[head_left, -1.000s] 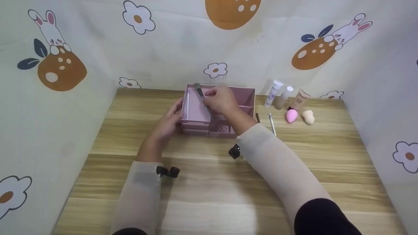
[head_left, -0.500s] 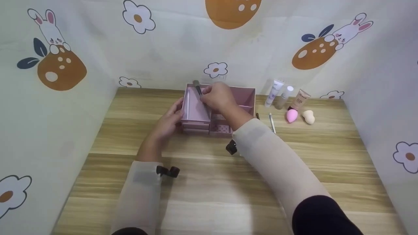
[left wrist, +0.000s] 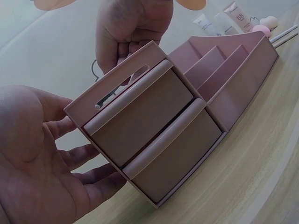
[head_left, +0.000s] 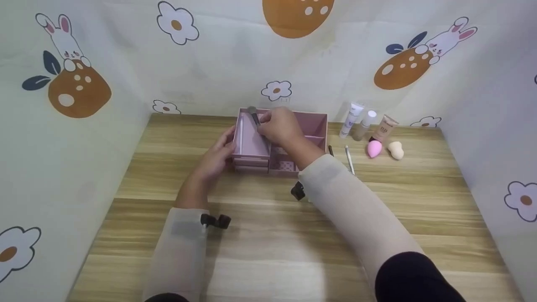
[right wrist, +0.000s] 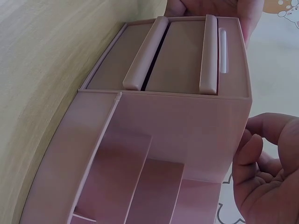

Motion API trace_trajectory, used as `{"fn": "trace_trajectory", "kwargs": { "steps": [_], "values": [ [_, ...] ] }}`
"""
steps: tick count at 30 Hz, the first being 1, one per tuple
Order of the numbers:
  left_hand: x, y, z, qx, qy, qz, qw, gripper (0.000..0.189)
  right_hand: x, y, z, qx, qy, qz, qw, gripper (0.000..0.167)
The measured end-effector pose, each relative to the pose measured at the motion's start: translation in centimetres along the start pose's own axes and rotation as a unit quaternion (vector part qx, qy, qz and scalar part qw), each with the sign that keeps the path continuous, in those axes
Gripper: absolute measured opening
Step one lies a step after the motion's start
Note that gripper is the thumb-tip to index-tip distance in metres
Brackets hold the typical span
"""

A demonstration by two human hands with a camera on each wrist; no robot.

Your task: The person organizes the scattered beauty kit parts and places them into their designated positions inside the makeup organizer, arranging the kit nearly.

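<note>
Near the back of the wood-grain worktop (head_left: 440, 209) sit a white tube (head_left: 351, 119), a white-capped bottle (head_left: 365, 126) and a beige tube (head_left: 384, 128), a pink sponge (head_left: 374, 149) and cream sponge (head_left: 396, 150) (narrow-waisted) before them; behind, a rabbit-print backdrop (head_left: 218, 67).

Dusty pink organizer (head_left: 314, 122), dark brush (head_left: 254, 117) — bright pink sponge (head_left: 374, 149), beige sponge (head_left: 396, 150) — streaked brown table (head_left: 260, 251), cream flower-printed backdrop (head_left: 226, 63)

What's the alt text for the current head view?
Right hand pinches a brush at the top of a pink organizer, left hand against its left side. To the right on a wooden table: two tubes, a bottle, two sponges and two slim sticks.
</note>
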State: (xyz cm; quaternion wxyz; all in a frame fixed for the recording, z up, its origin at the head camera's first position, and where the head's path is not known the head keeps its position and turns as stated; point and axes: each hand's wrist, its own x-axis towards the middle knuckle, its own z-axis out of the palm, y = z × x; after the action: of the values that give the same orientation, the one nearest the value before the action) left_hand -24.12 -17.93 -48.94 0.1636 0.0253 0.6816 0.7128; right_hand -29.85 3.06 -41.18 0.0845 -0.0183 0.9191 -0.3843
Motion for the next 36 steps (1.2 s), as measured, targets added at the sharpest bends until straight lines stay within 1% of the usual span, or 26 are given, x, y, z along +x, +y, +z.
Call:
{"fn": "trace_trajectory", "kwargs": {
  "steps": [3,6,11,14,16,17,22,26,29,31,36],
  "values": [
    [0.0,0.0,0.0,0.001,0.001,0.005,1.0,0.057,0.0,0.2,-0.1,-0.005,0.003,-0.006,1.0,0.031],
    [0.0,-0.1,0.1,0.004,0.004,0.011,0.9999,0.057,0.0,0.6,-0.3,0.013,0.004,-0.009,0.9999,0.031],
    [0.1,-0.1,0.0,0.011,0.006,0.014,0.9998,0.058,-0.1,1.5,-0.5,0.075,-0.006,-0.015,0.9971,0.032],
    [0.1,-0.2,-0.1,0.02,0.006,0.012,0.9997,0.058,-0.6,2.1,-0.9,0.114,-0.019,-0.007,0.9933,0.035],
    [0.1,-0.3,-0.1,0.022,0.007,0.008,0.9997,0.058,-1.0,2.5,-1.3,0.13,-0.024,0.0,0.9912,0.035],
    [0.1,-0.3,-0.1,0.022,0.008,0.006,0.9997,0.058,-1.2,2.7,-1.6,0.138,-0.025,0.002,0.9902,0.036],
    [0.2,-0.4,-0.1,0.018,0.008,0.002,0.9998,0.057,-2.4,4.1,-3.6,0.139,-0.015,-0.002,0.9902,0.034],
    [0.3,-0.3,-0.1,0.021,0.008,0.003,0.9997,0.057,-3.6,5.7,-5.6,0.151,-0.003,-0.003,0.9885,0.032],
    [0.2,-0.3,0.0,0.012,0.007,0.007,0.9999,0.057,-4.4,7.3,-7.0,0.172,0.003,0.003,0.9851,0.031],
    [0.2,-0.3,0.0,0.007,0.004,0.008,0.9999,0.057,-4.8,8.5,-7.9,0.187,0.004,0.007,0.9824,0.034],
    [0.0,-0.2,-0.1,0.016,0.01,0.007,0.9998,0.057,-5.5,11.8,-9.8,0.214,0.014,0.007,0.9767,0.041]
  ]
}}
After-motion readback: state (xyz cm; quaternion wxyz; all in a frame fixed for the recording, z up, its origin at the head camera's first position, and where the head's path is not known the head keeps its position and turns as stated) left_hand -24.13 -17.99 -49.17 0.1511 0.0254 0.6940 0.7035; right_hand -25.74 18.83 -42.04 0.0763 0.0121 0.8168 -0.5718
